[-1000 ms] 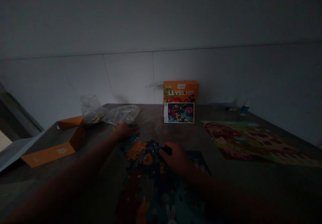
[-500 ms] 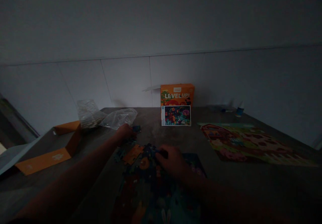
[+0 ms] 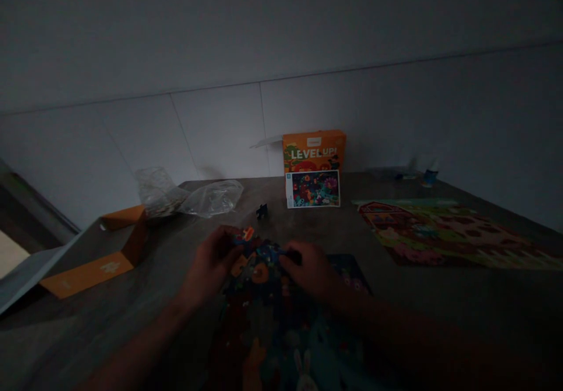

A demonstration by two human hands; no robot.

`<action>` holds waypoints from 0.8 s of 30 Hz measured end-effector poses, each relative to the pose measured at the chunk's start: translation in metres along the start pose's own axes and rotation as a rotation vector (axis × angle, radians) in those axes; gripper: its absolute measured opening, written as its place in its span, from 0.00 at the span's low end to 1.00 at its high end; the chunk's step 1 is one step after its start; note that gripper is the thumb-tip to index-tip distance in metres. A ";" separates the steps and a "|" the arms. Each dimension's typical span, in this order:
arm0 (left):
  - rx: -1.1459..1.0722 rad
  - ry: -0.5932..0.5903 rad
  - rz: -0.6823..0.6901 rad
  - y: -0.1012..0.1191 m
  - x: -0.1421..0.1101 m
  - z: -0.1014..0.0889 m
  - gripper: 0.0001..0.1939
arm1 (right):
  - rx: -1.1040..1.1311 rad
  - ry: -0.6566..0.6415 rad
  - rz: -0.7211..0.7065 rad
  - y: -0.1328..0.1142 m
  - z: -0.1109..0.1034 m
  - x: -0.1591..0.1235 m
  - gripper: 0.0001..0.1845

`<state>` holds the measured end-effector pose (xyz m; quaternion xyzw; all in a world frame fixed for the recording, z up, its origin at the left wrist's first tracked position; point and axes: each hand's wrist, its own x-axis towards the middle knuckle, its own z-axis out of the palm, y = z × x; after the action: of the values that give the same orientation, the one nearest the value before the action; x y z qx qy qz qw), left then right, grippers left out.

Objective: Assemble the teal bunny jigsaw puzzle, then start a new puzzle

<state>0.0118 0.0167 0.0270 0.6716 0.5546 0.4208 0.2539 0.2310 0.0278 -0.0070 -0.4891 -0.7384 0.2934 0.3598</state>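
The partly joined jigsaw puzzle lies in front of me, dark, with a white rabbit near its lower edge. My left hand is closed at its upper left, gripping a puzzle piece with orange and blue on it. At the puzzle's top, my right hand is pinched on a dark blue puzzle piece, mostly covered by the fingers. Between the hands are orange and blue pieces, blurred in the dim light. A single dark puzzle piece is beyond them, apart from both hands.
An orange "LEVEL UP!" box stands against the wall, a picture card leaning on it. Clear plastic bags and an open orange box tray are left. A farm puzzle and small bottle are right.
My left hand has come back from near the plastic bag to the puzzle, now with an orange and blue piece. A dark piece appears farther right on the table. My right hand stays nearly in place.
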 end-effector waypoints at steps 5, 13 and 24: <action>0.112 -0.139 0.185 0.003 -0.013 0.008 0.11 | -0.002 0.027 -0.007 0.004 0.000 0.000 0.07; -0.080 -0.160 0.050 -0.005 -0.005 0.014 0.09 | 0.017 0.011 -0.037 0.009 -0.002 0.001 0.09; -0.429 -0.192 -0.266 -0.003 -0.007 0.022 0.16 | 0.052 0.041 -0.177 0.011 -0.004 -0.004 0.19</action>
<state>0.0283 0.0136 0.0112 0.5603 0.5095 0.4259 0.4951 0.2407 0.0283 -0.0142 -0.4185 -0.7633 0.2693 0.4120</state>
